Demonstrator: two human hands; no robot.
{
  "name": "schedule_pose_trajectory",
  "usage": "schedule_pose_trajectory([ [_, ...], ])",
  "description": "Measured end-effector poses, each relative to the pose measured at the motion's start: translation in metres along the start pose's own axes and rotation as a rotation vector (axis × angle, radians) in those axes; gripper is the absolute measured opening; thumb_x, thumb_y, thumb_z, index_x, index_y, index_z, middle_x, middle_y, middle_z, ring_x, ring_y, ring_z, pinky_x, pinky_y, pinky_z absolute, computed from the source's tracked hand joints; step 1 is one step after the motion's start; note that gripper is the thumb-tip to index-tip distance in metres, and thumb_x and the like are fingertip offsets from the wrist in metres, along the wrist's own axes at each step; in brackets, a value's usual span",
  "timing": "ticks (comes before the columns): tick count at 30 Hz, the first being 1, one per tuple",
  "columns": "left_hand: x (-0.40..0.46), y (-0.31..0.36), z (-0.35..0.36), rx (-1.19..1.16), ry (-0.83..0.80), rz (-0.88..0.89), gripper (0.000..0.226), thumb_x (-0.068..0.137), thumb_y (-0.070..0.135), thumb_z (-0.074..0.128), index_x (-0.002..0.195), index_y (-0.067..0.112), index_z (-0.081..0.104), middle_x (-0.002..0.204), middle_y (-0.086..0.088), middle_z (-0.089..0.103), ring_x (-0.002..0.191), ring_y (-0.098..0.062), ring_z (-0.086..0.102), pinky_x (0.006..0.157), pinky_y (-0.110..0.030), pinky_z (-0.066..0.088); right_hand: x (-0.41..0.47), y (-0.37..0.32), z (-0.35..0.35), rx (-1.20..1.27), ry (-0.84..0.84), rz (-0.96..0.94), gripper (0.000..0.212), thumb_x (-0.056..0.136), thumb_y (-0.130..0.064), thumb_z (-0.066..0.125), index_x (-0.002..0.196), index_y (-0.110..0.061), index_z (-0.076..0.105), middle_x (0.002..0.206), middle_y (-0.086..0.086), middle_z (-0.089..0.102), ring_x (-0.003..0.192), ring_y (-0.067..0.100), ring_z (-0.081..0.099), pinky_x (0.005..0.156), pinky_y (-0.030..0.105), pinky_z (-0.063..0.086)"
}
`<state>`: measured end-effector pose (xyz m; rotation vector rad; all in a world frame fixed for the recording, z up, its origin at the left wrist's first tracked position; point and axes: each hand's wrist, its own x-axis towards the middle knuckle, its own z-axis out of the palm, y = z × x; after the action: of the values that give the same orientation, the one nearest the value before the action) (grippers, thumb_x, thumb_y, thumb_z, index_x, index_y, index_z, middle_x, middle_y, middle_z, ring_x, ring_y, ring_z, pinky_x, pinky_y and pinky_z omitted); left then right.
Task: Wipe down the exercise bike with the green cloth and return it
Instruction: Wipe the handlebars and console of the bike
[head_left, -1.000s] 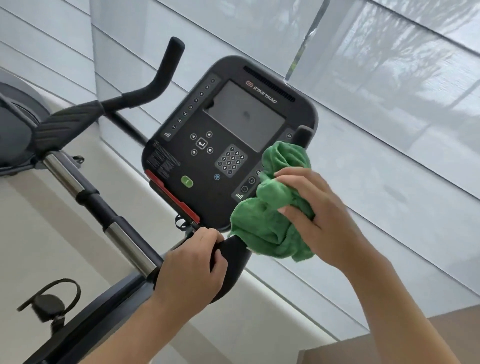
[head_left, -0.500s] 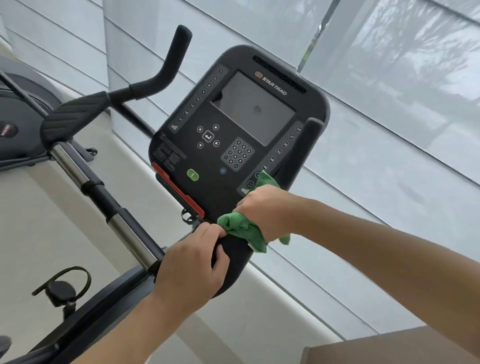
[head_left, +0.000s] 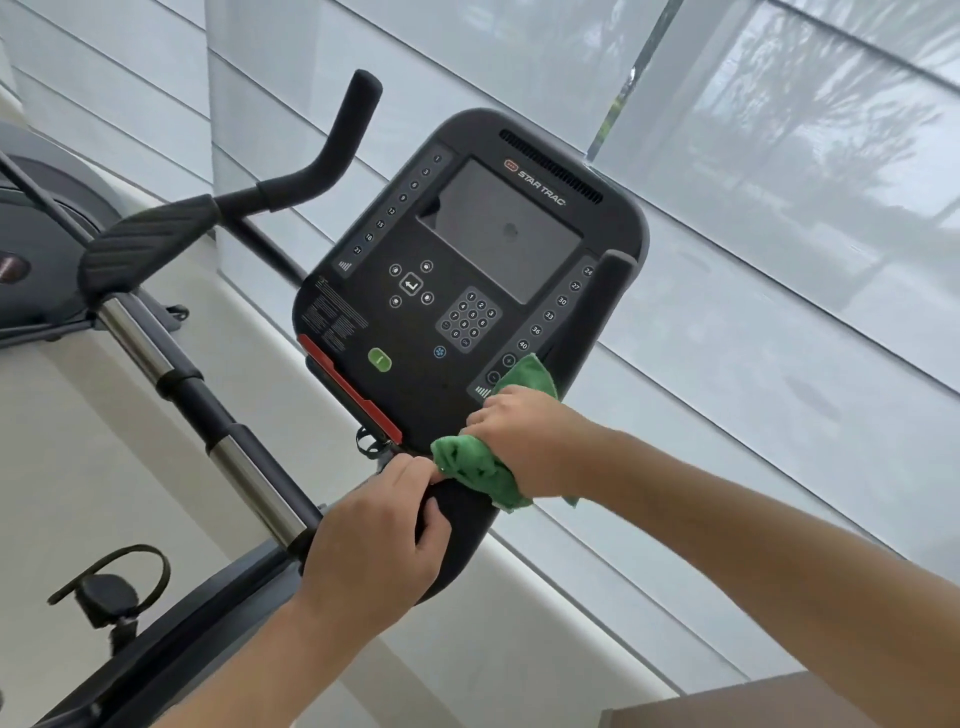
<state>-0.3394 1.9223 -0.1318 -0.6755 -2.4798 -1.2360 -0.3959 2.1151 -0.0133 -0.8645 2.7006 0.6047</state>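
The exercise bike's black console (head_left: 467, 270) with a dark screen and keypad fills the middle of the head view. My right hand (head_left: 524, 436) is wrapped around the bunched green cloth (head_left: 475, 467) and presses it against the right handlebar (head_left: 602, 306), just below the console's lower right corner. Part of the cloth sticks up above my knuckles. My left hand (head_left: 379, 540) grips the black pad (head_left: 462, 525) at the base of that handlebar, right beside the cloth.
The left handlebar (head_left: 322, 161) and its ribbed elbow pad (head_left: 150, 239) rise at the left. A chrome and black bar (head_left: 208, 410) runs diagonally below. A pedal with strap (head_left: 109, 587) is at lower left. White window blinds (head_left: 779, 208) stand close behind.
My right hand brought the cloth down from the console's right edge onto the handlebar base beside my left hand, then held there. The left hand kept its grip.
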Motion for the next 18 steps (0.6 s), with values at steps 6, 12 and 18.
schedule_pose_trajectory([
  [6,-0.001,0.0,-0.001,-0.015,0.0,0.005,0.022,0.093,0.028,0.048,0.109,0.025,0.063,0.094,0.013,0.063,0.074,-0.012,0.063,0.059,-0.028,0.054,-0.005,0.002,0.011,0.002,0.123,-0.016,0.018,0.085,-0.034,0.065,0.099,-0.024,0.068,0.092,-0.008,0.068,0.085,0.022,0.06,0.079,0.037,0.042],
  [12,-0.002,-0.001,0.0,-0.026,0.005,0.007,0.02,0.093,0.029,0.048,0.109,0.03,0.06,0.093,0.016,0.062,0.071,-0.009,0.061,0.057,-0.026,0.052,-0.027,-0.024,0.067,0.145,0.728,0.117,0.012,0.094,-0.017,0.07,0.104,-0.011,0.074,0.105,0.001,0.071,0.104,0.028,0.066,0.103,0.04,0.047],
  [18,-0.001,-0.002,0.002,0.013,0.013,0.001,0.024,0.092,0.031,0.044,0.105,0.023,0.062,0.089,0.013,0.062,0.065,-0.012,0.059,0.053,-0.023,0.047,0.004,-0.005,-0.01,-0.044,-0.082,0.036,0.021,0.078,-0.019,0.07,0.099,-0.021,0.068,0.086,-0.005,0.066,0.086,0.025,0.063,0.085,0.039,0.049],
])
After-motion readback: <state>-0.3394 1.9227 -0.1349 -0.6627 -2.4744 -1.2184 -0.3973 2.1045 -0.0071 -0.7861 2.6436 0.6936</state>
